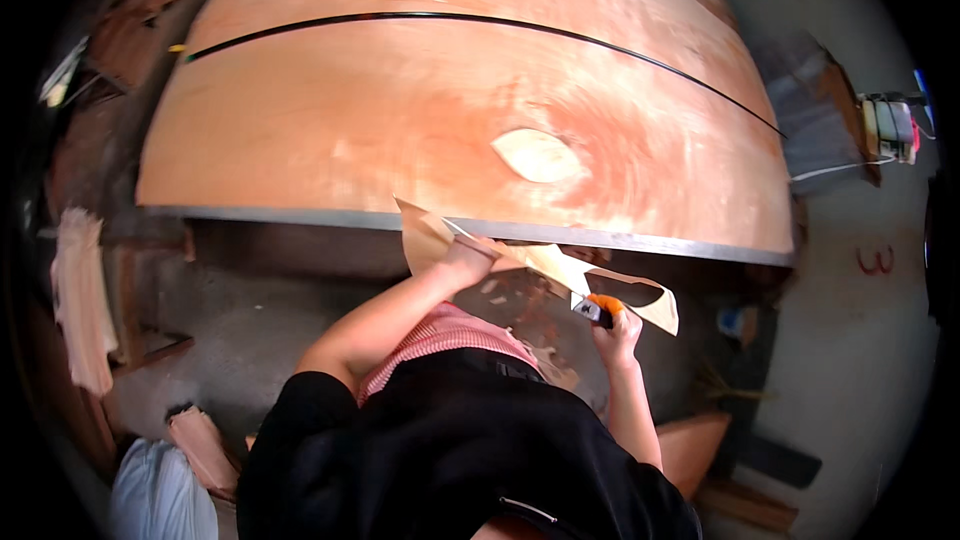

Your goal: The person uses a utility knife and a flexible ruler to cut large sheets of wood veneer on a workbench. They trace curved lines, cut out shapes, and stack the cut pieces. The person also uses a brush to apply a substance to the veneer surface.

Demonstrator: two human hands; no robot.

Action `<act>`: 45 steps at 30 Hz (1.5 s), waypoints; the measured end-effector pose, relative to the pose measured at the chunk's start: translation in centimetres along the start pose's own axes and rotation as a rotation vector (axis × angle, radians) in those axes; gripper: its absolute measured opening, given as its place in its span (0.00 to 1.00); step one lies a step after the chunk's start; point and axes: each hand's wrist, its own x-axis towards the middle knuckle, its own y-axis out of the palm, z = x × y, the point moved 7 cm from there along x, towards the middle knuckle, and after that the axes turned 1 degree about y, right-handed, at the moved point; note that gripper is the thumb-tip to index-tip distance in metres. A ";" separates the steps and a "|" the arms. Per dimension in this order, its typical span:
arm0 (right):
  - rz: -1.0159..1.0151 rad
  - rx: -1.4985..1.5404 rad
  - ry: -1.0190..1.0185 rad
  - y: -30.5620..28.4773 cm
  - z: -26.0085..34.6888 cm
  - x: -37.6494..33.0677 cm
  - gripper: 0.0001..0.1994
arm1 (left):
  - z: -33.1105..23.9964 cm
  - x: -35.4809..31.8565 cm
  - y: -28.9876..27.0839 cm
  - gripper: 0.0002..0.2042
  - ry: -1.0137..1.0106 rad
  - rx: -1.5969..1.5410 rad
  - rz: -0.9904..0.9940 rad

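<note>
My left hand (pixel 470 260) grips a thin tan sheet of wood veneer (pixel 425 232) just off the near edge of a big plywood panel (pixel 330 130). The sheet has pointed, curved edges and stretches right to a narrow curved strip (pixel 660 316) around a gap. My right hand (pixel 618 335) is closed on an orange and grey utility knife (pixel 590 311). The knife's front end is against or very near the veneer; its blade is too small to make out. On the panel lies a pale leaf-shaped patch (pixel 540 156), surrounded by a redder, smeared area.
A thin dark strip (pixel 430 15) crosses the panel from left to right. Stacked pale veneer (pixel 84 300) stands at the left, above a white sack (pixel 165 495). Wood pieces (pixel 695 450) lie at the lower right. Bottles (pixel 893 130) stand at the far right.
</note>
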 end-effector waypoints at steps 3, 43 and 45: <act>0.064 0.117 -0.057 3.4 3.4 -3.7 0.15 | 0.5 -7.4 -1.3 0.09 -0.185 0.022 0.077; 0.966 0.414 -0.571 41.4 65.6 -4.2 0.10 | 35.3 -85.5 -31.1 0.09 -1.204 -0.264 -1.129; 0.948 0.367 -0.657 44.3 68.0 -2.7 0.09 | 37.5 -88.0 -33.8 0.10 -1.189 -0.245 -1.184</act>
